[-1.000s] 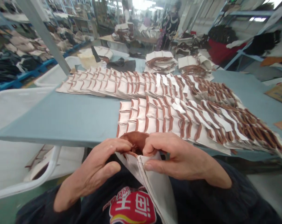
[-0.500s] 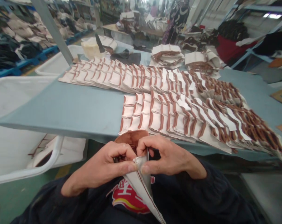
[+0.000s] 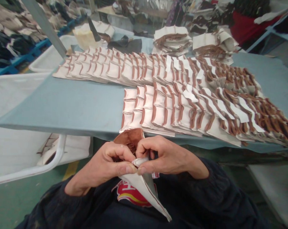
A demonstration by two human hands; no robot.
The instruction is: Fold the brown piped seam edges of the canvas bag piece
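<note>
Close to my chest, my left hand [image 3: 108, 163] and my right hand [image 3: 164, 157] both pinch one sewn piece [image 3: 144, 190], cream on one face and brown on the other. Thumbs and forefingers meet at a seam, where the cream material is folded between them. A long strip with dark stitched edges hangs from the pinch to a point at the lower right. Above the fingers, a brown flap [image 3: 129, 137] of the piece stands up near the table edge, with loose brown threads below it. My fingers partly hide the fold.
A blue-grey cloth-covered table [image 3: 86, 105] bears overlapping rows of cream and brown pieces [image 3: 158, 108], with white strips [image 3: 239, 109] across some. Stacks of similar pieces [image 3: 172, 39] stand behind. At left is a white plastic bin [image 3: 20, 133] with a raised rim.
The view has tilted down slightly. Both hands keep their pinch, and the cream fold between the fingers has turned over more, with the hanging strip spread wider.
</note>
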